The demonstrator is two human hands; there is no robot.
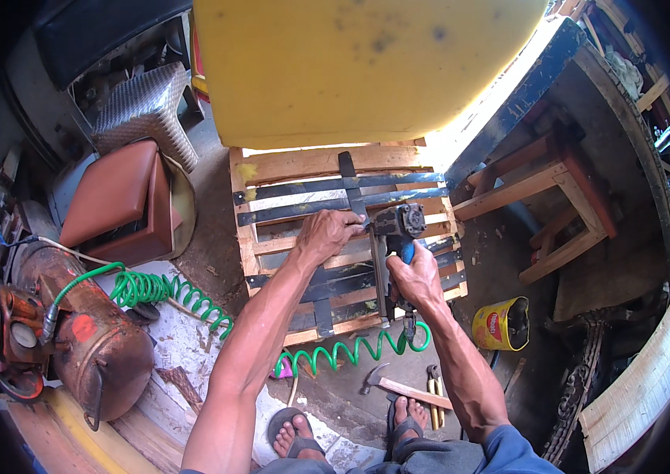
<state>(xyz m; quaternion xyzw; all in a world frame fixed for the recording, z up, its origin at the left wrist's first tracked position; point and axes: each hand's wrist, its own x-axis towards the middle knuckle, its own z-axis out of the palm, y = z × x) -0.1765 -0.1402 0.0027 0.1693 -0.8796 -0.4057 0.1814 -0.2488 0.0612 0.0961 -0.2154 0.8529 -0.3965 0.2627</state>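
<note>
My right hand (415, 276) is wrapped round the grip of a black pneumatic stapler (400, 221) with a blue patch on its handle. The stapler lies over a slatted wooden frame (242, 237) crossed by black elastic straps (295, 189). Just left of the stapler, my left hand (329, 235) has its fingers pinched together on a black strap (351, 178) that runs lengthwise across the others. My fingertips partly hide it. A coiled green air hose (335, 355) leads to the stapler's lower end.
Yellow foam (366, 71) stands behind the frame. A rusty air compressor (106, 355) and brown padded stool (110, 197) are at left. A hammer (406, 389), pliers (434, 395) and yellow tin (501, 325) lie near my feet. A wooden stool frame (525, 193) stands right.
</note>
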